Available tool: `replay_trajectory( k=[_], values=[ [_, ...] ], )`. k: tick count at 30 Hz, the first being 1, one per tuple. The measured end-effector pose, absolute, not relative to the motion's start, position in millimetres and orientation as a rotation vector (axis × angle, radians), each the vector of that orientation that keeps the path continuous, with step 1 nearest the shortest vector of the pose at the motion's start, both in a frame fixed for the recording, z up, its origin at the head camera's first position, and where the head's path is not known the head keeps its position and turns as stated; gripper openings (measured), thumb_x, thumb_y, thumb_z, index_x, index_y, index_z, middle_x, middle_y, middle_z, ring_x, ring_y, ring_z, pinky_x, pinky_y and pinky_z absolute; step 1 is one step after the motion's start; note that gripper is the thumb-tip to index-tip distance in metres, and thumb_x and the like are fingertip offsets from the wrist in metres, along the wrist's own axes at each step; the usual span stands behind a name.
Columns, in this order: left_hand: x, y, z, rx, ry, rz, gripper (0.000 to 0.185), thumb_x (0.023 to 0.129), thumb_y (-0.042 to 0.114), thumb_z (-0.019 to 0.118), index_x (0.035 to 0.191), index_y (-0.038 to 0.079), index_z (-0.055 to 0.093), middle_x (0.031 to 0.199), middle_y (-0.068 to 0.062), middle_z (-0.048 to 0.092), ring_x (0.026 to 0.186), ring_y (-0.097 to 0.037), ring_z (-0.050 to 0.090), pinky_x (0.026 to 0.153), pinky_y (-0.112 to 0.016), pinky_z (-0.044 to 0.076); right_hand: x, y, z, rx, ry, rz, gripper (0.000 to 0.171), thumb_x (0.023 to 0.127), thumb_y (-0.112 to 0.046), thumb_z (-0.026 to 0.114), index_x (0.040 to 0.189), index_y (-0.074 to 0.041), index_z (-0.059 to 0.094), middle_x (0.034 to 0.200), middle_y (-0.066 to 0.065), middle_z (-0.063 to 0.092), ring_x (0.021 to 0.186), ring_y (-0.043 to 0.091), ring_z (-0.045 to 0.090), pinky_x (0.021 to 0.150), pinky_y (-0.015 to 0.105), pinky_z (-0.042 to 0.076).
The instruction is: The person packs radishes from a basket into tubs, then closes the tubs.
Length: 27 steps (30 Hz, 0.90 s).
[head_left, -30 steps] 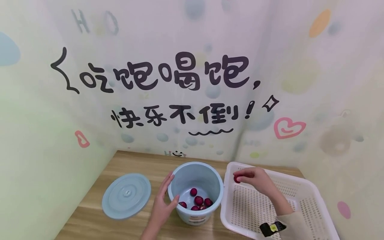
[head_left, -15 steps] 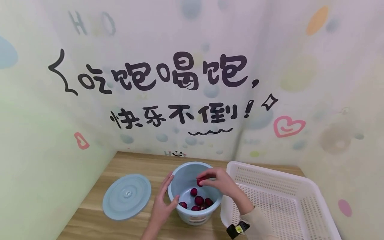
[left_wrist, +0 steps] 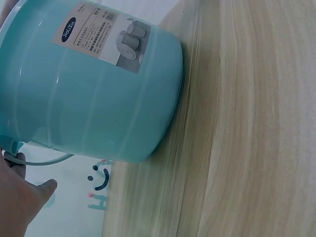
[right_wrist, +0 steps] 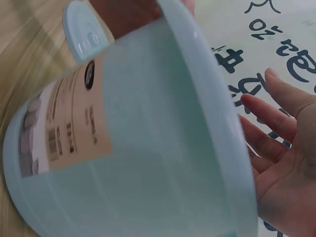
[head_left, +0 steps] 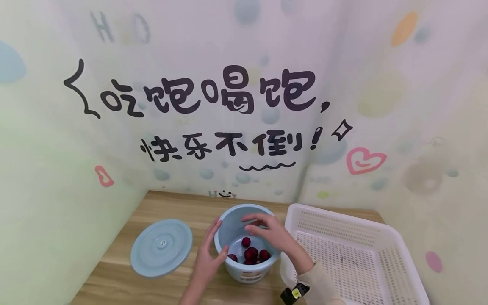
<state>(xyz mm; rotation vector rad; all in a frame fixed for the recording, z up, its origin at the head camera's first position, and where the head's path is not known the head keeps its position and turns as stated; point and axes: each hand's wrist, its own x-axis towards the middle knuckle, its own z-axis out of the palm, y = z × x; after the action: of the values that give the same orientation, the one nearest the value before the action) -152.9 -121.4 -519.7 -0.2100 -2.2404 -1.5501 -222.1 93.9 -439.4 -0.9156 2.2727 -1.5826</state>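
Note:
A light blue bucket (head_left: 249, 277) with a paper label stands upright in the middle. My left hand (head_left: 207, 260) holds its left side, fingers along the outer rim and thumb on the near rim. In the left wrist view, part of this hand (left_wrist: 19, 197) shows beside the bucket's handle (left_wrist: 54, 161). My right hand (head_left: 270, 231) hovers over the bucket's right rim, fingers loosely bent and apart. Its palm (right_wrist: 296, 168) shows bare in the right wrist view. Several small, round, dark red fruits (head_left: 251, 254) lie at the bottom of the bucket, some partly hidden by its near wall.
A round light blue lid (head_left: 162, 250) lies on the wooden table (head_left: 183, 205) left of the bucket. Close to its right stands a white perforated basket (head_left: 409, 271), with a small dark bit on its floor. Printed walls (head_left: 198, 178) enclose the table at the back and sides.
The right hand has moved left from the basket to over the bucket with a dark red fruit and let it go there. The left hand has stayed on the bucket.

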Motion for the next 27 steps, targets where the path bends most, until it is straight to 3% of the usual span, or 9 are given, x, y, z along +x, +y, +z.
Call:
replay_trajectory(
  k=[4, 9, 16, 19, 23, 25, 27],
  values=[
    [-154.5, -123.7, -517.7, -0.233, -2.24, -1.553, 0.073, 0.084, 0.008, 0.074, 0.15, 0.018, 0.045, 0.161, -0.007, 0.037, 0.146, -0.035, 0.036, 0.115, -0.06, 0.032, -216.9, 81.9, -429.6, -0.96, 2.299, -1.581, 0.033, 0.099, -0.024, 0.062, 0.128, -0.008, 0.065, 0.129, 0.016, 0.067, 0.111, 0.028, 0.068, 0.094, 0.028, 0.058],
    [-155.4, -128.1, -516.2, -0.225, -2.264, -1.589, 0.074, 0.086, 0.012, 0.074, 0.152, 0.019, 0.042, 0.162, -0.008, 0.035, 0.147, -0.037, 0.034, 0.116, -0.063, 0.03, -204.1, 57.9, -418.2, -1.05, 2.241, -1.625, 0.037, 0.101, -0.021, 0.059, 0.133, -0.004, 0.059, 0.134, 0.016, 0.063, 0.12, 0.031, 0.065, 0.099, 0.025, 0.055],
    [-154.7, -149.9, -504.6, -0.186, -2.275, -1.625, 0.061, 0.098, 0.015, 0.06, 0.155, 0.019, 0.037, 0.162, -0.007, 0.035, 0.148, -0.033, 0.032, 0.118, -0.059, 0.032, -182.1, 17.9, -414.9, -1.037, 2.093, -1.76, 0.045, 0.102, -0.014, 0.055, 0.143, 0.002, 0.046, 0.148, 0.021, 0.05, 0.135, 0.037, 0.052, 0.109, 0.034, 0.051],
    [-155.9, -175.8, -499.6, -0.166, -2.278, -1.55, 0.054, 0.1, 0.014, 0.057, 0.152, 0.019, 0.043, 0.16, -0.003, 0.039, 0.148, -0.016, 0.033, 0.121, -0.047, 0.03, -174.1, -5.1, -421.3, -1.017, 2.046, -1.824, 0.049, 0.101, -0.013, 0.056, 0.146, 0.003, 0.043, 0.152, 0.021, 0.045, 0.139, 0.038, 0.046, 0.113, 0.039, 0.046],
    [-153.3, -221.7, -504.7, -0.143, -2.267, -1.391, 0.048, 0.099, 0.011, 0.058, 0.146, 0.012, 0.05, 0.154, -0.011, 0.047, 0.139, 0.011, 0.032, 0.117, -0.012, 0.026, -162.0, -38.7, -442.1, -0.931, 1.971, -1.931, 0.049, 0.1, -0.011, 0.058, 0.145, 0.002, 0.044, 0.153, 0.019, 0.044, 0.141, 0.038, 0.043, 0.115, 0.043, 0.043],
    [-151.2, -243.8, -510.1, -0.122, -2.254, -1.321, 0.046, 0.097, 0.007, 0.06, 0.143, 0.006, 0.053, 0.15, -0.018, 0.05, 0.136, 0.015, 0.033, 0.11, 0.0, 0.023, -157.1, -54.8, -458.2, -0.868, 1.953, -1.956, 0.049, 0.1, -0.013, 0.058, 0.145, 0.001, 0.045, 0.153, 0.018, 0.044, 0.142, 0.037, 0.043, 0.115, 0.044, 0.043],
    [-148.8, -263.0, -516.3, -0.053, -2.271, -1.252, 0.045, 0.095, 0.007, 0.062, 0.14, 0.002, 0.055, 0.147, -0.022, 0.052, 0.14, 0.002, 0.039, 0.108, 0.003, 0.022, -153.9, -69.1, -477.3, -0.812, 1.969, -1.957, 0.05, 0.1, -0.016, 0.059, 0.145, 0.0, 0.044, 0.154, 0.02, 0.042, 0.142, 0.038, 0.041, 0.115, 0.045, 0.043]
  ],
)
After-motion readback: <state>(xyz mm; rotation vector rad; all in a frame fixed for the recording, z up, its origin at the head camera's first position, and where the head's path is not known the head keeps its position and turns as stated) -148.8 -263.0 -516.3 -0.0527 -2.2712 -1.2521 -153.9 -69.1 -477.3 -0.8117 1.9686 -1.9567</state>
